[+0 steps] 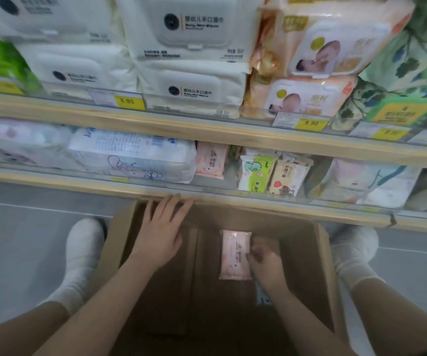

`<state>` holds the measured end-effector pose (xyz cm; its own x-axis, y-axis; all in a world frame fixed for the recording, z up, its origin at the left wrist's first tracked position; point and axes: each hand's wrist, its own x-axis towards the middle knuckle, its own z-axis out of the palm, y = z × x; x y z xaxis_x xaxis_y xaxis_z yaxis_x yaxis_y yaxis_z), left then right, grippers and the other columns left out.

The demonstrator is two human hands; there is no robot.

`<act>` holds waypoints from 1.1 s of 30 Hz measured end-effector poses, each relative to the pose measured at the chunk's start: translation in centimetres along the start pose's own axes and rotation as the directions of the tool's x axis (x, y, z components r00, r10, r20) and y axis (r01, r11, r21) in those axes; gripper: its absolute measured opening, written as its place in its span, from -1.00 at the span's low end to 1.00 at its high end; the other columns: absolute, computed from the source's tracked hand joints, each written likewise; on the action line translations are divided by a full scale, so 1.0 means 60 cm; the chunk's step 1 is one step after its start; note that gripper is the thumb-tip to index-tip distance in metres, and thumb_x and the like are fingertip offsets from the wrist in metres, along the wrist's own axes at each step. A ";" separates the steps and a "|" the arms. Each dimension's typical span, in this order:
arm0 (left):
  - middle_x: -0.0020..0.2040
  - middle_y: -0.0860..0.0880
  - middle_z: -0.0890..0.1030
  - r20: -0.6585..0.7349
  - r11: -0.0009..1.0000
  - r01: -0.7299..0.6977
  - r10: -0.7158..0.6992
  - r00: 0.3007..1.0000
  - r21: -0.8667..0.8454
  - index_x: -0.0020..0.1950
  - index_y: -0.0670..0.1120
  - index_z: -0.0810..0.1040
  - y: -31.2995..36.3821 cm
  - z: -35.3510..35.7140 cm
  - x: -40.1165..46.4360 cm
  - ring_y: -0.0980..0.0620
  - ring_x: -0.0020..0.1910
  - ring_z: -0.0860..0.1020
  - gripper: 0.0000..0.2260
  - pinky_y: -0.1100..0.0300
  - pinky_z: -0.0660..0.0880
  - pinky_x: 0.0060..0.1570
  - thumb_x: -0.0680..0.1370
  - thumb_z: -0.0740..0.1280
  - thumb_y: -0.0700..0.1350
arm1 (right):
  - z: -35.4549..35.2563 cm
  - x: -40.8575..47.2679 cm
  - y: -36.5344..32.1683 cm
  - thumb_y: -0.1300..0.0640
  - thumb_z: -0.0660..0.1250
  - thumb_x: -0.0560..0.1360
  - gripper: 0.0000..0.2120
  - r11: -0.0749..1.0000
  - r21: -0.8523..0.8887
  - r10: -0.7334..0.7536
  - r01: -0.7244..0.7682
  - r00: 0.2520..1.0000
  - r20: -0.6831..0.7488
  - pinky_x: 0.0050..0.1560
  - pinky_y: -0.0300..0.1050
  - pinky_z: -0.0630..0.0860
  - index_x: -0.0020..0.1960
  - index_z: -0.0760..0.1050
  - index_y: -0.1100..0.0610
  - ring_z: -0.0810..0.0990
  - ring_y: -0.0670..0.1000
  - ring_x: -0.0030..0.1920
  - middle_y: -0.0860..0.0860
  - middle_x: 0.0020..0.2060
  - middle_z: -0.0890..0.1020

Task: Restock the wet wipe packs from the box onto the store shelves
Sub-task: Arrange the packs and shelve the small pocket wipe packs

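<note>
A brown cardboard box [325,265] stands open on the floor below the shelves. Inside it my right hand [265,263] grips the right edge of a small pink wet wipe pack [234,255]. My left hand [162,227] lies with straight fingers over the box's far left flap, fingertips near the lower shelf edge. On the lower shelf [155,187] a matching pink pack [211,160] stands upright, with a gap to its right. Another small pack shows partly under my right wrist, in the box.
Small green [256,173] and beige [288,178] packs stand to the right of the gap. Large white and peach wipe packs fill the upper shelf [181,127]. My feet in white socks [84,250] flank the box on the grey floor.
</note>
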<state>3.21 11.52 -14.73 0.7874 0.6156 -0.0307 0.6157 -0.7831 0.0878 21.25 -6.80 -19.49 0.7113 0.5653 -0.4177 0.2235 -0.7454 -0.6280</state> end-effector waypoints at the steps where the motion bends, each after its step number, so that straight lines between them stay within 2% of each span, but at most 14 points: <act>1: 0.45 -0.11 0.28 -0.002 1.000 0.008 -0.008 1.000 -0.019 0.51 0.03 0.13 0.002 0.006 -0.001 -0.11 0.45 0.20 -0.19 -0.17 0.15 0.38 0.34 0.44 -0.12 | 0.014 0.006 0.007 0.16 0.36 0.50 -0.83 0.999 -0.013 0.035 -0.035 0.999 0.015 -0.14 -0.12 0.41 0.03 0.54 0.22 0.60 0.13 -0.05 0.14 -0.08 0.65; 4: 0.50 -0.12 0.17 -0.011 0.997 0.022 -0.023 1.000 -0.073 0.53 0.02 0.07 0.004 0.020 -0.002 -0.11 0.50 0.07 -0.18 -0.16 0.16 0.38 0.37 0.43 -0.13 | 0.055 0.029 0.021 0.11 0.34 0.50 -0.77 0.987 -0.069 0.146 -0.143 0.989 0.040 -0.20 -0.18 0.25 0.06 0.50 0.25 0.58 0.19 0.01 0.18 -0.05 0.61; 8: 0.53 -0.14 0.08 0.002 0.995 0.030 -0.030 1.000 -0.100 0.54 0.00 0.00 0.007 0.029 -0.003 -0.10 0.52 -0.04 -0.15 -0.09 0.16 0.36 0.38 0.42 -0.11 | 0.089 0.049 0.037 0.19 0.36 0.44 -0.69 0.968 -0.101 0.235 -0.232 0.972 0.024 -0.09 -0.13 0.37 0.16 0.45 0.26 0.56 0.21 0.07 0.22 0.06 0.58; 12: 0.54 -0.16 0.02 0.018 0.992 0.040 -0.038 0.999 -0.121 0.54 -0.02 -0.01 0.013 0.026 -0.004 -0.10 0.52 -0.09 -0.14 -0.13 0.20 0.35 0.37 0.43 -0.10 | 0.087 0.047 0.039 0.27 0.29 0.48 -0.83 0.973 -0.105 0.205 -0.206 0.979 -0.014 -0.19 -0.21 0.29 0.06 0.50 0.27 0.59 0.18 -0.03 0.20 -0.03 0.63; 14: 0.55 -0.14 -0.03 0.026 0.987 0.064 -0.061 0.998 -0.149 0.55 -0.02 -0.04 0.021 0.019 -0.010 -0.08 0.53 -0.13 -0.13 -0.12 0.18 0.37 0.38 0.42 -0.10 | 0.075 0.039 0.040 0.26 0.23 0.53 -0.87 0.975 -0.137 0.178 -0.177 0.984 -0.010 -0.22 -0.23 0.27 0.01 0.53 0.27 0.54 0.11 -0.14 0.18 -0.08 0.63; 16: 0.55 -0.12 -0.07 0.035 0.977 0.104 -0.099 0.994 -0.189 0.55 -0.02 -0.04 0.035 0.013 -0.021 -0.06 0.52 -0.16 -0.15 -0.08 0.12 0.38 0.40 0.41 -0.09 | 0.064 0.028 0.047 0.23 0.26 0.52 -0.90 0.978 -0.143 0.152 -0.149 0.988 0.013 -0.22 -0.21 0.27 -0.04 0.52 0.25 0.50 0.07 -0.18 0.14 -0.13 0.60; 20: 0.55 -0.11 -0.08 0.067 0.969 0.120 -0.108 0.992 -0.218 0.54 -0.03 -0.02 0.053 0.012 -0.046 -0.09 0.52 -0.03 -0.18 -0.02 0.08 0.38 0.42 0.40 -0.09 | 0.053 0.009 0.052 0.12 0.35 0.48 -0.86 0.990 -0.082 0.114 -0.110 0.993 0.039 -0.23 -0.18 0.22 -0.13 0.46 0.20 0.48 0.07 -0.17 0.11 -0.15 0.55; 23: 0.55 -0.07 -0.12 0.138 0.969 0.135 -0.107 0.985 -0.208 0.54 0.01 -0.11 0.046 0.020 -0.057 -0.07 0.52 -0.07 -0.21 -0.02 0.06 0.43 0.48 0.33 -0.05 | 0.048 -0.003 0.040 0.13 0.37 0.47 -0.84 0.994 -0.061 0.095 -0.091 0.993 0.067 -0.25 -0.19 0.16 -0.13 0.42 0.19 0.44 0.05 -0.15 0.09 -0.14 0.50; 25: 0.55 -0.03 -0.12 0.191 0.957 0.181 -0.138 0.972 -0.226 0.53 0.04 -0.16 0.040 0.027 -0.061 -0.05 0.52 -0.06 -0.22 0.00 0.09 0.44 0.51 0.31 -0.03 | 0.054 -0.004 0.039 0.10 0.37 0.48 -0.82 0.991 -0.086 0.107 -0.098 0.989 0.101 -0.18 -0.20 0.20 -0.03 0.42 0.16 0.48 0.08 -0.07 0.10 -0.04 0.49; 28: 0.55 0.00 -0.08 0.282 0.935 0.257 -0.185 0.941 -0.243 0.53 0.06 -0.19 0.036 0.045 -0.069 -0.03 0.52 -0.03 -0.24 0.01 0.12 0.43 0.53 0.28 -0.01 | 0.072 0.003 0.037 0.03 0.35 0.47 -0.62 0.971 -0.170 0.184 -0.166 0.978 0.097 -0.04 -0.11 0.35 0.21 0.39 0.15 0.51 0.15 0.13 0.10 0.13 0.49; 31: 0.54 -0.02 0.01 0.356 0.935 0.296 -0.214 0.910 -0.194 0.52 0.08 -0.20 0.036 0.074 -0.077 -0.04 0.50 0.06 -0.25 0.02 0.25 0.39 0.53 0.27 0.01 | 0.087 0.011 0.038 0.03 0.33 0.48 -0.59 0.952 -0.258 0.188 -0.164 0.979 0.072 -0.08 -0.09 0.36 0.24 0.34 0.16 0.52 0.15 0.13 0.10 0.17 0.46; 33: 0.53 -0.03 0.05 0.417 0.928 0.333 -0.239 0.877 -0.169 0.52 0.09 -0.20 0.033 0.089 -0.082 -0.05 0.49 0.09 -0.24 0.01 0.28 0.37 0.53 0.27 0.00 | 0.096 0.015 0.037 0.06 0.31 0.50 -0.68 0.951 -0.263 0.185 -0.161 0.980 0.069 -0.10 -0.12 0.40 0.20 0.35 0.13 0.55 0.12 0.05 0.08 0.09 0.51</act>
<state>0.71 6.45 -19.71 0.5560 0.6901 -0.4633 0.8283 -0.5067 0.2392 18.56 -5.93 -25.04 0.6926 0.4410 -0.5708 0.2735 -0.8928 -0.3580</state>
